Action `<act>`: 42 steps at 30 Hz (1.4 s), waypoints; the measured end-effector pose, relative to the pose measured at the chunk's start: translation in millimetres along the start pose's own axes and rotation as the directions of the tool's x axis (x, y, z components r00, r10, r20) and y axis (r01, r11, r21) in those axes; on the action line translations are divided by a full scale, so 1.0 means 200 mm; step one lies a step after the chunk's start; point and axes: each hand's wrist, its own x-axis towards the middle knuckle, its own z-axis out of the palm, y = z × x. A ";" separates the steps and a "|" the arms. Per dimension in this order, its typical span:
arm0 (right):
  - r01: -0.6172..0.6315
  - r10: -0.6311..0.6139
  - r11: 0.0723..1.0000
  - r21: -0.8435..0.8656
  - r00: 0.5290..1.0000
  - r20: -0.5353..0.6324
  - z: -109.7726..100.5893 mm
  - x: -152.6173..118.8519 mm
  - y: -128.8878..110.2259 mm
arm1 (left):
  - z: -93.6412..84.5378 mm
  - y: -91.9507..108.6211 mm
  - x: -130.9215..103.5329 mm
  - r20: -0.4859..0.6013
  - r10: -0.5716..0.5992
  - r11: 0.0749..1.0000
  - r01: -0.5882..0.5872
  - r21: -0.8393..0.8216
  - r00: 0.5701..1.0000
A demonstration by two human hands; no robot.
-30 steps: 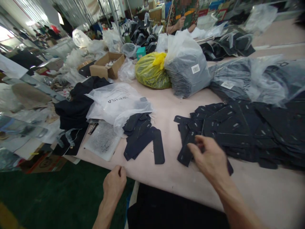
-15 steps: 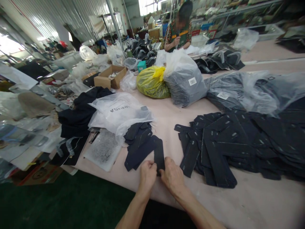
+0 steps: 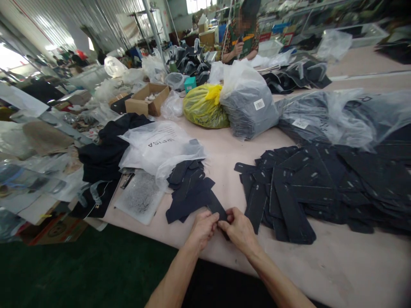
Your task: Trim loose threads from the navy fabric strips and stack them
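A dark fabric piece (image 3: 217, 206) lies slanted between my hands near the table's front edge. My left hand (image 3: 205, 226) pinches its left side, fingers curled. On its right side, my right hand (image 3: 239, 227) grips it between thumb and fingers. Just beyond my left hand is a small pile of dark pieces (image 3: 188, 192), partly under a white printed plastic bag (image 3: 160, 145). To the right of my right hand spreads a large heap of similar dark pieces with small slots (image 3: 292, 188).
Farther back on the pink table (image 3: 221, 149) stand a yellow bag (image 3: 204, 109), a filled clear bag (image 3: 252, 105) and an open cardboard box (image 3: 147, 100). A translucent sheet (image 3: 139, 199) lies left. Across the table sits a person (image 3: 242, 38).
The held piece has turned from nearly upright in view to slanting down to the right. Both hands have shifted slightly right, and the view has moved a little.
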 end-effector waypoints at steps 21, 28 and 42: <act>-0.219 0.048 0.647 0.730 0.968 0.248 -0.08 -0.14 0.10 | -0.08 0.15 -0.02 -0.185 0.221 0.974 -0.227 -0.009 0.958; -0.197 -0.127 0.542 0.817 0.942 0.311 -0.07 -0.16 0.12 | 0.11 0.14 -0.14 -0.021 0.130 0.987 -0.131 -0.091 0.991; -0.228 -0.084 0.366 0.902 0.957 0.277 -0.10 -0.18 0.09 | 0.13 0.12 -0.18 -0.158 0.153 0.975 -0.175 -0.138 0.975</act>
